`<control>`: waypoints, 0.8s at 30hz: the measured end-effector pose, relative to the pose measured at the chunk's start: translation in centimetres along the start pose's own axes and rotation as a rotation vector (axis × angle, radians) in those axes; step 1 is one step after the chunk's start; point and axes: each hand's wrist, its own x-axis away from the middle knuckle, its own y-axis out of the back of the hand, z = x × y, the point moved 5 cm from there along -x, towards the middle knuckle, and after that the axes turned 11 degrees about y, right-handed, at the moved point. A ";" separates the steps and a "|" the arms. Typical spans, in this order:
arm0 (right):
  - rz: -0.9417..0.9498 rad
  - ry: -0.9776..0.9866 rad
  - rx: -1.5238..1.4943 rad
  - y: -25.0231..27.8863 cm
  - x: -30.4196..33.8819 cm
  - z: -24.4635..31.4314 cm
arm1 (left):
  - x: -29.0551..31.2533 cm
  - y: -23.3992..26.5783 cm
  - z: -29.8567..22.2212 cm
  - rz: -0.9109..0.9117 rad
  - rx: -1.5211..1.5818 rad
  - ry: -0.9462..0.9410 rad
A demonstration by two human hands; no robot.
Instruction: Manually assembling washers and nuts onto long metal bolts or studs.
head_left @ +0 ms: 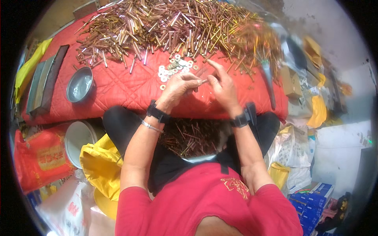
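I make out a small metal piece (204, 81) at the fingertips of the left hand (180, 87), on its right side; it is too small to identify. That hand pinches it between thumb and fingers. Just right of it, the right hand (225, 86) holds thumb and index finger spread apart. Washers (173, 72) lie just beyond the left hand on red cloth (114, 92), rods (157, 29) heaped farther off, a bowl (80, 93) left.
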 end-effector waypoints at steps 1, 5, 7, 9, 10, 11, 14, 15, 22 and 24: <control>0.026 -0.103 -0.006 0.3 0.2 -0.7 | 0.3 -0.4 0.0 0.004 -0.006 0.008; -0.055 0.143 0.041 0.1 -0.1 0.2 | -0.1 -0.2 0.0 0.001 -0.019 0.010; 0.041 -0.008 0.023 0.0 0.0 0.0 | -0.1 -0.3 0.1 0.002 -0.041 0.036; 0.070 -0.080 0.043 0.3 0.2 -0.2 | 0.0 -0.5 0.1 0.006 -0.036 0.051; 0.051 -0.077 0.071 0.6 0.1 -0.4 | 0.0 -0.6 0.0 0.010 -0.019 0.054; 0.034 -0.073 0.100 0.8 0.1 -0.6 | 0.1 -0.8 -0.1 0.012 -0.001 0.056; -0.021 0.146 0.031 0.2 -0.1 0.6 | -0.1 -0.2 0.3 0.025 -0.007 0.058; 0.003 0.088 0.026 -0.1 0.1 0.1 | 0.9 -0.8 -0.1 0.012 0.005 0.093; -0.045 0.118 0.052 1.6 0.4 2.6 | 0.7 -1.5 -0.3 0.027 0.032 0.140; 0.033 0.123 0.024 1.6 0.8 1.9 | 0.8 -1.8 0.0 0.043 0.041 0.162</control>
